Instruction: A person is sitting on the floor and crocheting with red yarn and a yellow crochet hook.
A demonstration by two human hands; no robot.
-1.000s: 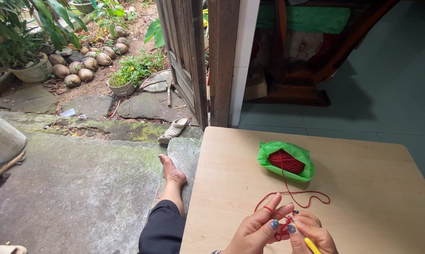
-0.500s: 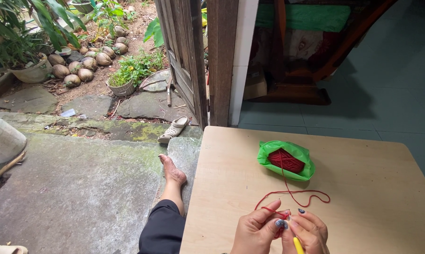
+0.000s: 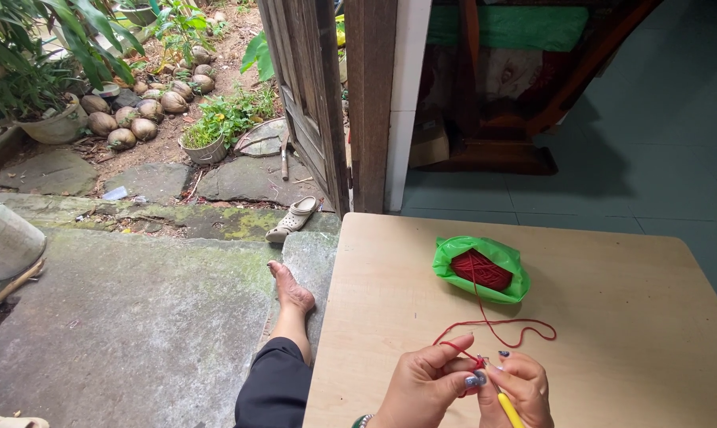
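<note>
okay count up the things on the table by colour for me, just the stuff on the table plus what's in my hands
Red: 2, yarn ball and loose yarn strand
Green: 1, plastic bag under the ball
Yellow: 1, crochet hook in the right hand
Total: 4

Both hands (image 3: 469, 388) a little lower, yellow hook (image 3: 510, 410) steeper, yarn strand (image 3: 493, 321) slightly shifted.

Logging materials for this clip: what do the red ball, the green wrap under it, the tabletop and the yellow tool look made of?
Red ball: yarn, matte and fibrous, wound strands with a loose strand trailing to the hands. Green wrap: thin plastic, glossy and crinkled, likely a bag. Tabletop: pale wood or wood-look laminate, smooth with faint grain. Yellow tool in the right hand: smooth, probably plastic or painted metal.
</note>
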